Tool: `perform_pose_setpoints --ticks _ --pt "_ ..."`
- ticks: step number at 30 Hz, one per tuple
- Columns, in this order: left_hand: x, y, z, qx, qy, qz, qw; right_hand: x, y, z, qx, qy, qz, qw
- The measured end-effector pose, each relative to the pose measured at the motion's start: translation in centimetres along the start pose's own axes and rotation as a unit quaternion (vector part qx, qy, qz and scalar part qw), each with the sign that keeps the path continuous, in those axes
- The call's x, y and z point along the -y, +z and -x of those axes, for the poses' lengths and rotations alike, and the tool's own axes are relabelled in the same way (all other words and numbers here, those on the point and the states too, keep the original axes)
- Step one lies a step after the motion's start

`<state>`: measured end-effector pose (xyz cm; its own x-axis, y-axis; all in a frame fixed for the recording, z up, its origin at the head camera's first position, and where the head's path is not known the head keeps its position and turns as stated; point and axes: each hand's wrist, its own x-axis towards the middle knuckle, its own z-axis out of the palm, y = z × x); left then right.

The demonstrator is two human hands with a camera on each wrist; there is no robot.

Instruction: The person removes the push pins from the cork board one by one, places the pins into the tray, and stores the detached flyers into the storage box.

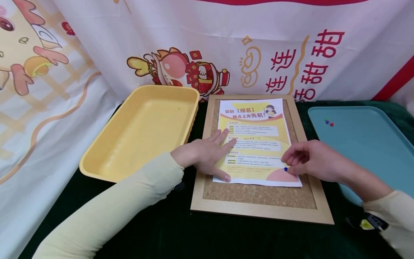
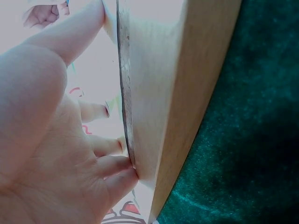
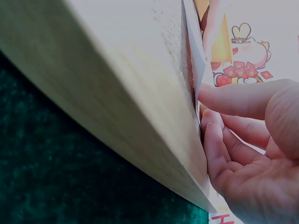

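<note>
One printed paper sheet (image 1: 255, 154) lies on one grainy cork board (image 1: 258, 194) with a wooden frame (image 1: 258, 210). The left hand (image 1: 208, 153) rests on the sheet's left edge, fingers spread. The right hand (image 1: 307, 162) curls at its lower right, thumb by one blue pin (image 1: 286, 169); whether pinched, I cannot tell. Velvety table (image 1: 181, 237) separates board from yellow tray (image 1: 139, 133).

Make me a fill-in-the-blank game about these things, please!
The person's ___ hand has its fingers spread on the printed yellow-and-white paper sheet.
The flat blue-green plastic tray lies to the ___ of the wood-framed cork board.
The small round pin-like thing by the right hand is coloured ___.

Missing words: left; right; blue
</note>
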<state>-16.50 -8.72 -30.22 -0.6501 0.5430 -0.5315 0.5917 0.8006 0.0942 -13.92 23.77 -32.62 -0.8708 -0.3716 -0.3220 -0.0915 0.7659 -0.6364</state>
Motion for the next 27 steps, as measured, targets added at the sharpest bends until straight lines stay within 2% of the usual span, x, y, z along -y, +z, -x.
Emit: perform_pose_setpoints --ticks 16,27 --pt "-0.1 -0.1 0.1 -0.002 -0.001 0.0 1.0 0.7 0.2 0.2 -0.003 -0.01 0.046 0.9989" --pt "0.0 0.1 0.0 -0.002 -0.001 0.001 1.0 1.1 0.1 0.0 0.016 -0.013 0.049 0.9986"
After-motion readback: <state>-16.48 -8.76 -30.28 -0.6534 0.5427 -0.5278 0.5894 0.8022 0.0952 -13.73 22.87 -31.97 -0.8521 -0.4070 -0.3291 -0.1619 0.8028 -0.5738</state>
